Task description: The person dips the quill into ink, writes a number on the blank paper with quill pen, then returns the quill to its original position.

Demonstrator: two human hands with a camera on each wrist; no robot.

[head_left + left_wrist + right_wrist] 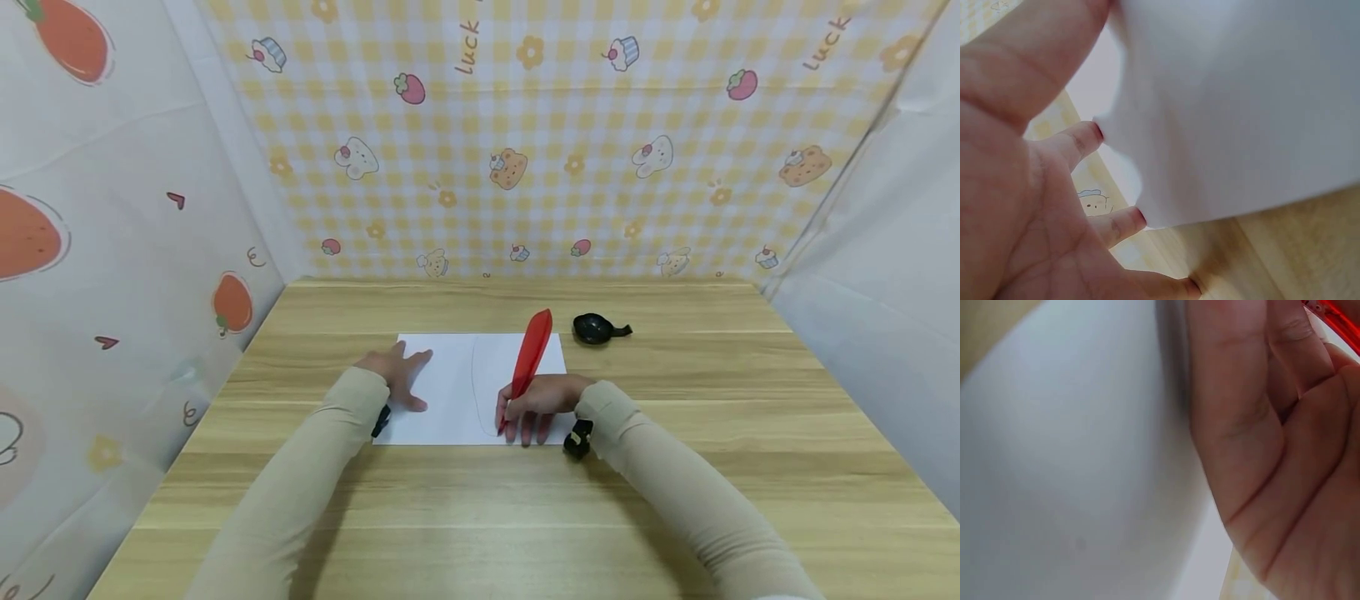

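Observation:
A white sheet of paper (446, 392) lies on the wooden table, with a thin curved line (473, 383) running down it and bending right near the bottom edge. My right hand (543, 396) pinches a red feather pen (532, 346), its tip down on the paper at the end of that line. In the right wrist view only a red sliver of the pen (1338, 324) shows past the fingers. Spread fingers of my left hand (397, 375) rest on the sheet's left side; the left wrist view shows them at the paper's edge (1241, 125).
Beyond the sheet's upper right corner sits a small black bowl-shaped object with a short handle (595, 329). The wooden table (480, 517) backs onto a yellow checked cloth (480, 200), with pale cloths at both sides. Each wrist wears a black device.

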